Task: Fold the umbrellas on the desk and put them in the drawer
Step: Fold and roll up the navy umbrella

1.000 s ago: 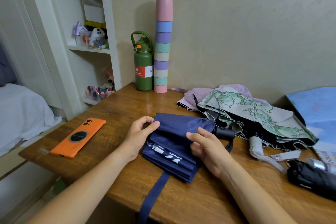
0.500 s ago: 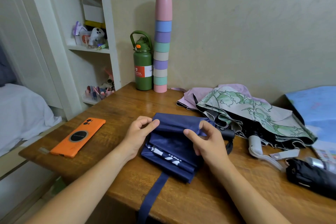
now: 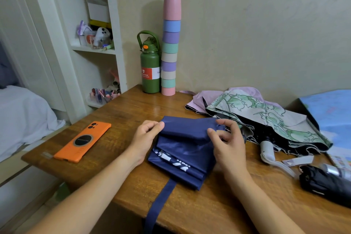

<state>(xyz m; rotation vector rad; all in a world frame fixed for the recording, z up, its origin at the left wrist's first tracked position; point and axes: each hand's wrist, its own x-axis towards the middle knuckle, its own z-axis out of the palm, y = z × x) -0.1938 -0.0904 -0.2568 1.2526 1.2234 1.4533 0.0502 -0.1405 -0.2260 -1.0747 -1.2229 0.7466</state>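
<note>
The wooden desk [image 3: 121,117] carries everything. Toward its right edge a leaf-printed umbrella [image 3: 266,117] lies loosely collapsed over a lilac one [image 3: 199,100], with a black folded umbrella [image 3: 322,184] near the front right corner. At the front edge, mid-desk, lies the navy umbrella [image 3: 182,144] (its strap hangs over the edge). The left hand [image 3: 146,138] pinches the fabric's left end; the right hand [image 3: 228,142] pinches the fold's right end. An orange phone [image 3: 83,141] sits by the left edge.

Left hand [image 3: 145,135] and right hand [image 3: 227,143] both pinching.
</note>
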